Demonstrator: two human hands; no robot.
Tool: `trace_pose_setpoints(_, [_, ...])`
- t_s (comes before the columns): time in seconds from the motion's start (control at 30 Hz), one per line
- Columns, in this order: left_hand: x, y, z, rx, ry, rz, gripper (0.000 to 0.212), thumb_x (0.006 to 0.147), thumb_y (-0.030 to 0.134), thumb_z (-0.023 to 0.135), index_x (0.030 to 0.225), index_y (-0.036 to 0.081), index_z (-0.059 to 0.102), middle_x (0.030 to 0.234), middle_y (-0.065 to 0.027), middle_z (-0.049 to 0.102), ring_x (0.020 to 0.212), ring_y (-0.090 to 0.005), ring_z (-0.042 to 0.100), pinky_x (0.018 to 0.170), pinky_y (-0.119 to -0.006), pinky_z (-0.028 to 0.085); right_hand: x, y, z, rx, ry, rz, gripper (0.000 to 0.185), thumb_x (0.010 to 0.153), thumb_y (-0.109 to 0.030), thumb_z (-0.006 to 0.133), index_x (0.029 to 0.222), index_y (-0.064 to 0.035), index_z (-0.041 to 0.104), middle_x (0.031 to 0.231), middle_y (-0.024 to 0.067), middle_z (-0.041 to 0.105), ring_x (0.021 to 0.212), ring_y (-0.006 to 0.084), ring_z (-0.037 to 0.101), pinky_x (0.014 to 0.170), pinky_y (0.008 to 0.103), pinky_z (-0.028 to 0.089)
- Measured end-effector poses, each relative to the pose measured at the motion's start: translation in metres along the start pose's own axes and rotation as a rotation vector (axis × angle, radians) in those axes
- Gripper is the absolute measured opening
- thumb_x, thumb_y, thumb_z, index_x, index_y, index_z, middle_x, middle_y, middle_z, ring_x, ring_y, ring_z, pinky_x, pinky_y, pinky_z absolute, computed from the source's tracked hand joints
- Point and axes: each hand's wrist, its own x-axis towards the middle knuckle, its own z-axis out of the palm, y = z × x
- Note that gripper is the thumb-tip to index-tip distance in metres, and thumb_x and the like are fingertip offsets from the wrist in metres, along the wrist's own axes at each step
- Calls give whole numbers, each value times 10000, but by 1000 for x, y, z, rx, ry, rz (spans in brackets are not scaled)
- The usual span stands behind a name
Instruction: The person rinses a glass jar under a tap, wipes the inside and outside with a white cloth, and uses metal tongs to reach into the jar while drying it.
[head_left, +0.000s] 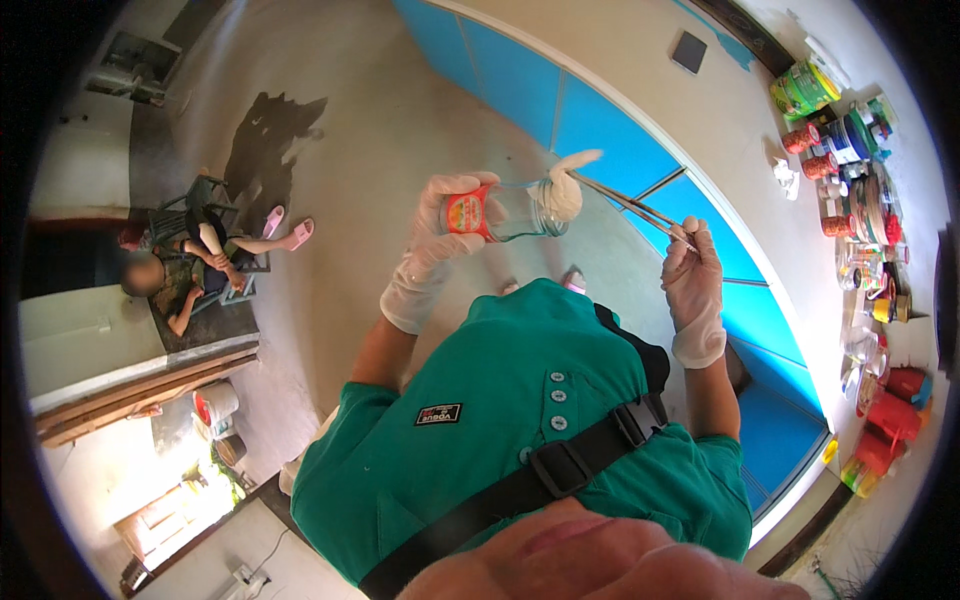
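Note:
My gloved left hand (442, 225) grips a clear glass jar (517, 210) with a red label, around its base end. The jar lies on its side in the air, its mouth towards the right. A crumpled, whitish soft piece (564, 195), perhaps cloth or tissue, sits at the mouth, with one end sticking up. Whether part of it is inside is hard to tell. Long metal tweezers (637, 210) reach to it from the right, their tips partly hidden by it. My gloved right hand (691, 270) holds the tweezers near their rear end. Both gloves are thin and translucent.
Blue cabinet doors (517, 97) run under a pale counter (727, 142) on the right. It bears a dark flat device (688, 52), crumpled tissue (785, 178) and several jars and tubs (821, 165). At left a person (202, 262) sits on a chair near a dark floor patch (262, 150).

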Motion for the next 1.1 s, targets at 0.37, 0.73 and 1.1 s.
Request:
trace_pose_setpoints(0.37, [24, -32, 5, -422, -58, -172, 571, 788, 166, 687, 1300, 119, 437, 1325, -126, 470, 1132, -238, 530, 981, -403, 443, -50, -9, 55, -475, 110, -502, 274, 983, -305, 497, 952, -55, 606, 829, 98, 689, 726, 152, 673, 577, 244, 555])
trace_pose_setpoints(0.73, [86, -106, 28, -779, -303, -431, 543, 835, 195, 606, 1332, 97, 411, 1269, -126, 511, 1058, -284, 569, 972, -433, 441, -97, -59, 98, -949, 234, -796, 371, 976, -341, 507, 934, 11, 616, 770, 133, 690, 572, 152, 643, 504, 233, 523])
trace_pose_setpoints(1.1, [153, -146, 104, -821, -319, -763, 583, 821, 343, 640, 1322, 144, 419, 1229, -82, 517, 1072, -292, 529, 907, -423, 469, -41, -134, 49, -771, 306, -776, 373, 974, -338, 512, 956, 20, 616, 773, 147, 693, 569, 171, 650, 504, 241, 530])
